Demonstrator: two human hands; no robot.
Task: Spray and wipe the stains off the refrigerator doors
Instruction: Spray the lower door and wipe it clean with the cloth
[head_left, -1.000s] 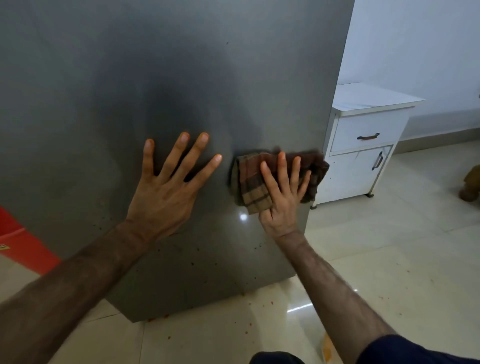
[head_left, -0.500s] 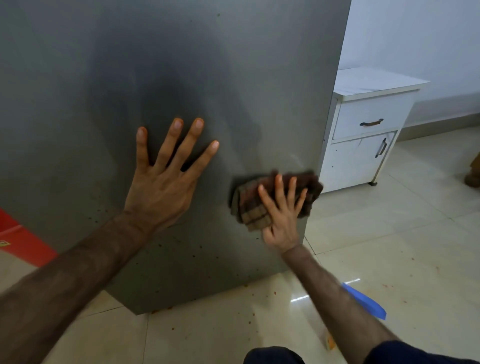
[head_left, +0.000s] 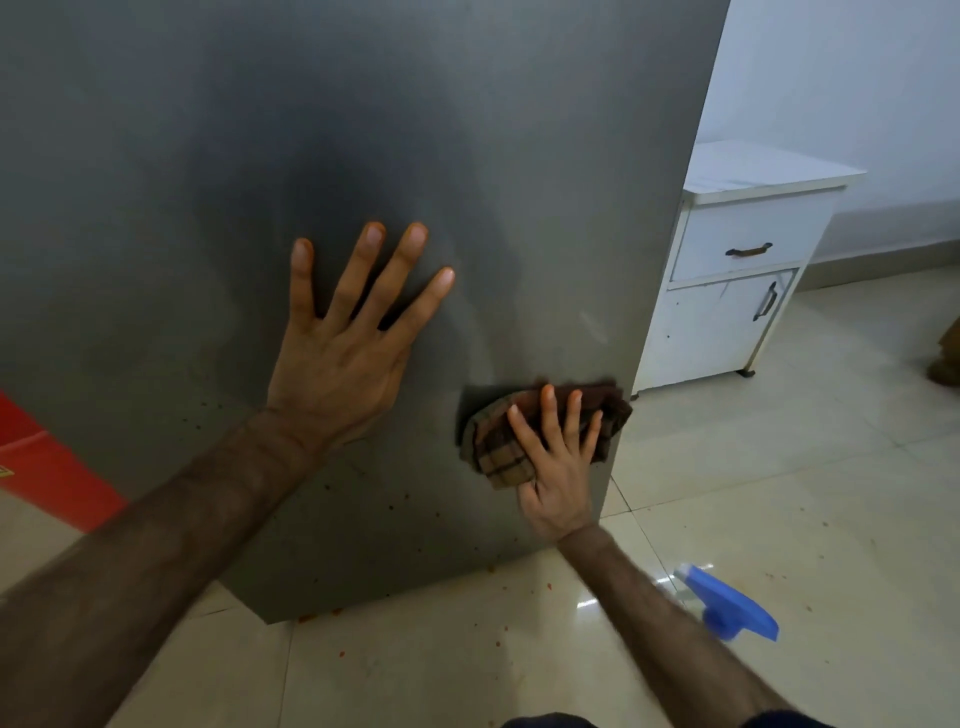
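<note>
A grey refrigerator door (head_left: 363, 130) fills most of the view, with small dark specks near its bottom. My left hand (head_left: 343, 353) lies flat on the door, fingers spread, holding nothing. Lower and to the right, my right hand (head_left: 558, 462) presses a folded brown checked cloth (head_left: 498, 447) against the door close to its right edge. A blue spray bottle head (head_left: 732, 605) shows on the floor behind my right forearm; its body is hidden.
A white cabinet (head_left: 727, 291) with a drawer and a door stands right of the refrigerator against a pale wall. The tiled floor (head_left: 779, 493) carries small orange specks. A red object (head_left: 41, 467) sits at the left edge.
My right hand has slid the cloth downward along the door's right edge. The left hand stays flat on the door. The spray bottle head has come into view.
</note>
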